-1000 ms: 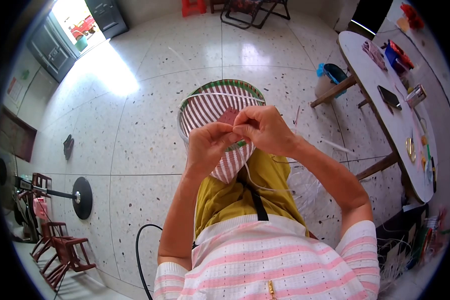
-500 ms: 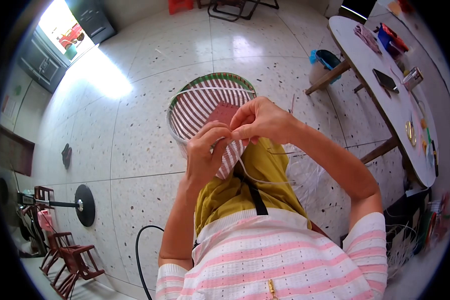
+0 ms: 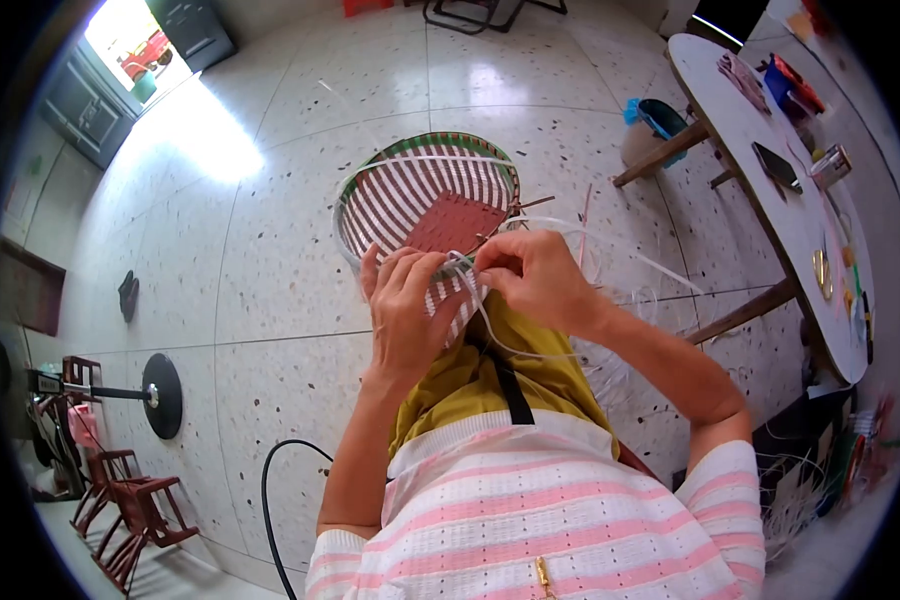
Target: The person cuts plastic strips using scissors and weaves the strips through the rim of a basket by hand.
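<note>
A round woven basket (image 3: 380, 208), striped brown and white with a green far rim and a reddish-brown square bottom, leans open-side up at my knees. My left hand (image 3: 402, 308) is closed over its near rim, fingers inside and thumb outside. Close beside it, my right hand (image 3: 542, 280) pinches a thin white strip at the same rim. A length of that white strip (image 3: 502, 348) loops down over my olive trousers. The exact spot where the fingertips meet the strip is partly hidden.
A bin (image 3: 645, 140) stands by the leg of an oval table (image 3: 715, 105) holding a phone (image 3: 776, 166) and scissors (image 3: 822, 272). Loose strips (image 3: 620, 375) lie on the floor at right. Small brown chairs (image 3: 145, 500) and a round black disc (image 3: 163, 396) are at left.
My right hand has moved down and right, away from above the basket. The basket has tilted so more of its bottom shows, and a white strip now extends to the right.
</note>
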Tool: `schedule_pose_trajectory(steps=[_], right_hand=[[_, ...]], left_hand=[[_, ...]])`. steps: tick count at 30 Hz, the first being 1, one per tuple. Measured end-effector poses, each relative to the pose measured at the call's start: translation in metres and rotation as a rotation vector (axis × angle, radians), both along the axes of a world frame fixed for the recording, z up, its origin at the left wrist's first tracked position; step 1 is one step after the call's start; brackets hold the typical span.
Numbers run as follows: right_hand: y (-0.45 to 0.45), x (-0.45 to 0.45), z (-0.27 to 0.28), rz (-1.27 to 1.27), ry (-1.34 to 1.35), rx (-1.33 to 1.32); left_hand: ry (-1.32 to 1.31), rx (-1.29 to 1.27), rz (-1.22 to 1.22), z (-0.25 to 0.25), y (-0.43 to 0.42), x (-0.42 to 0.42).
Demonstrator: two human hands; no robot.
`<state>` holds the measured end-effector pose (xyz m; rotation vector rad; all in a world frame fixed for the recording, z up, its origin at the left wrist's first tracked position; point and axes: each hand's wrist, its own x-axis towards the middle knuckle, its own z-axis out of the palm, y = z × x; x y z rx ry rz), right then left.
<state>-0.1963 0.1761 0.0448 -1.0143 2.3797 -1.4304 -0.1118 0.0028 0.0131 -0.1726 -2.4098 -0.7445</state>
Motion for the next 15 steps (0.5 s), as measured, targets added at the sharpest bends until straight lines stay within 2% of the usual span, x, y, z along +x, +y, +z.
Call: schedule_pose_trajectory(steps=[1,2,4,5,7,10,15], right_hand=[[0.000,0.004,-0.007,-0.086,0.119,-0.067],[0.000,0.010,-0.011,-0.084,0.120,-0.066],[-0.004,0.020,-0.019,-0.210,-0.129,-0.245],[-0.007,0.022,-0.026,-0.209,-0.131,-0.245],[-0.012,0.025,-0.039,-0.272,-0.085,-0.428],[-0.016,0.030,-0.043,-0.327,0.055,-0.442],[-0.024,0.030,-0.062,-0.399,0.056,-0.547]], left_hand=[[0.001,0.001,0.003,-0.004,0.000,-0.002],[0.029,0.009,0.013,-0.008,0.000,-0.003],[0.054,0.017,0.023,-0.014,0.001,-0.005],[0.071,0.023,0.037,-0.015,0.002,-0.006],[0.086,0.025,0.047,-0.016,0.003,-0.007],[0.100,0.030,0.058,-0.014,0.005,-0.010],[0.121,0.046,0.079,-0.013,0.007,-0.013]])
